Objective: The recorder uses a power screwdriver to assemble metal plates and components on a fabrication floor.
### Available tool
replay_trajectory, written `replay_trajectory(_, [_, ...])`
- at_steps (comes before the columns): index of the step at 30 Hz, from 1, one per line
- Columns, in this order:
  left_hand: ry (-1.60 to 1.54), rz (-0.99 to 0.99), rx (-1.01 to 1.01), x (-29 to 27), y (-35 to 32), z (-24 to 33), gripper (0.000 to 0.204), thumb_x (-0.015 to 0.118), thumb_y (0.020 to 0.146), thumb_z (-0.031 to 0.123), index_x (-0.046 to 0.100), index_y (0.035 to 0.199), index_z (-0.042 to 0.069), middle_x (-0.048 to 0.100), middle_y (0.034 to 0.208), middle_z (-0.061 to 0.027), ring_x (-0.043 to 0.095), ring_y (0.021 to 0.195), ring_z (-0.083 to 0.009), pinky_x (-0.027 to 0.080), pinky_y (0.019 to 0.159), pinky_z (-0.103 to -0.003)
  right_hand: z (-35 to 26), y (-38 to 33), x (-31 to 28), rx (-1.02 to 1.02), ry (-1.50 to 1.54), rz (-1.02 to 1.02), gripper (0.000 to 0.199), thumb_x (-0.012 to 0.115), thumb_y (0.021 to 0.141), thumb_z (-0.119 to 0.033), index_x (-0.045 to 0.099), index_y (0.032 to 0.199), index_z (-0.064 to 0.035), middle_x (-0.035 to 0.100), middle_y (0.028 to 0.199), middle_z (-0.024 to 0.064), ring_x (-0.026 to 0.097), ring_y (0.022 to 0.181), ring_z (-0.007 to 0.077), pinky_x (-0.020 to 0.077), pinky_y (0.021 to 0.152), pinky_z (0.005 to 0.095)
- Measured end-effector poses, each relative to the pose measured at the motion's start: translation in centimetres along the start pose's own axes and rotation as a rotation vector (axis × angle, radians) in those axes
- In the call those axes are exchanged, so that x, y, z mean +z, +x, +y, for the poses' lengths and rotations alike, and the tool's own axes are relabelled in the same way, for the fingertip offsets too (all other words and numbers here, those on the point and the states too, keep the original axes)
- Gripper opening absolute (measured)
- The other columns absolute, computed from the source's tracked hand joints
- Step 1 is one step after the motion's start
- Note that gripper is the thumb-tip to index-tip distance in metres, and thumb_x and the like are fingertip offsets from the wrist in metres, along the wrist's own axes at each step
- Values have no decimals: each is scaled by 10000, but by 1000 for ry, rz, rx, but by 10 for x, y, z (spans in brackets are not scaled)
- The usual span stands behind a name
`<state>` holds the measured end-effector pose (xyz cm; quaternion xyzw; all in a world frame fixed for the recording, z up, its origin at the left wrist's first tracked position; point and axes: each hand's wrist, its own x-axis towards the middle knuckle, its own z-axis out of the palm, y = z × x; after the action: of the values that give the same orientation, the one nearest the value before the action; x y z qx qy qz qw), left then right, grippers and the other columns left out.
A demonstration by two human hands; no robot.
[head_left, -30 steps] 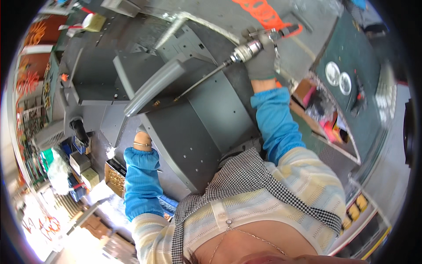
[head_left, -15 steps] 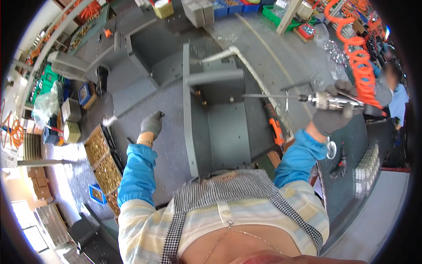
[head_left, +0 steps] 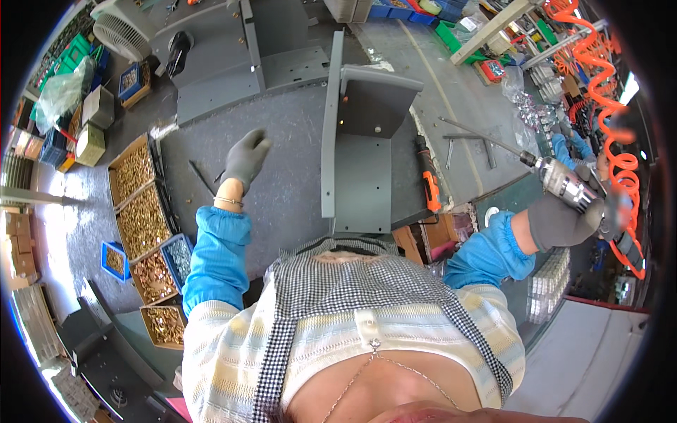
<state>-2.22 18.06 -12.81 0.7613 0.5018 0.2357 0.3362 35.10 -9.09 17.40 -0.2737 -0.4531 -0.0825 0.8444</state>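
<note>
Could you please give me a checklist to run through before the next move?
1. Right hand gripping the silver driver: ok.
2. Bit clear of the gray metal part: ok, they are apart.
3. Left hand empty: cannot tell; no object shows, but its palm is out of sight.
4. Gold-coloured fasteners available: ok, many show at left.
5. Orange hose free of snags: cannot tell, blurred near the driver.

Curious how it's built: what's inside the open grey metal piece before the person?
The grey metal piece shows a pale fastener and a yellow spot inside; the bench beneath is hidden.
</note>
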Motion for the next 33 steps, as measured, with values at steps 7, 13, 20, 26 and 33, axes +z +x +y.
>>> replay_trajectory(7, [-755, -267, 109, -16, -109, 167, 781, 705, 861, 420, 382, 1456, 30, 592, 1300, -158, 583, 1202, -285, 468, 1022, -422, 3, -9, 9, 50, 98, 35, 302, 578, 900, -209, 581, 1089, 26, 599, 941, 125, 616, 826, 238, 512, 761, 362])
replay_trajectory(13, [-461, -191, 1, 2, -133, 180, 822, 727, 738, 280, 340, 1441, 100, 572, 1295, -222, 596, 1165, -383, 488, 986, -432, 16, -17, -7, 194, -11, 147, 360, 624, 878, -231, 585, 1128, 26, 629, 967, 151, 639, 832, 249, 548, 739, 361])
replay_trajectory(20, [-348, -204, 3, -12, -128, 181, 752, 616, 747, 155, 347, 1448, 115, 589, 1268, -230, 599, 1139, -417, 492, 970, -439, 39, -19, -19, 271, -44, 206, 416, 654, 844, -249, 583, 1152, 21, 623, 983, 142, 629, 878, 244, 538, 760, 372])
replay_trajectory(26, [-420, -264, 33, -56, -77, 121, 791, 647, 765, 100, 320, 1482, 32, 614, 1206, -150, 625, 1058, -242, 505, 919, -350, 57, -20, -30, 288, 20, 273, 385, 662, 837, -177, 571, 1164, 4, 623, 977, 125, 632, 880, 228, 550, 818, 388])
replay_trajectory(33, [-139, -489, -118, -146, -13, 104, 822, 640, 778, 39, 286, 1520, 29, 559, 1330, -123, 522, 1203, -185, 406, 1038, -309, 58, -22, -69, 415, 114, 306, 326, 649, 867, -142, 586, 1157, -7, 637, 1021, 119, 644, 886, 216, 561, 819, 380])
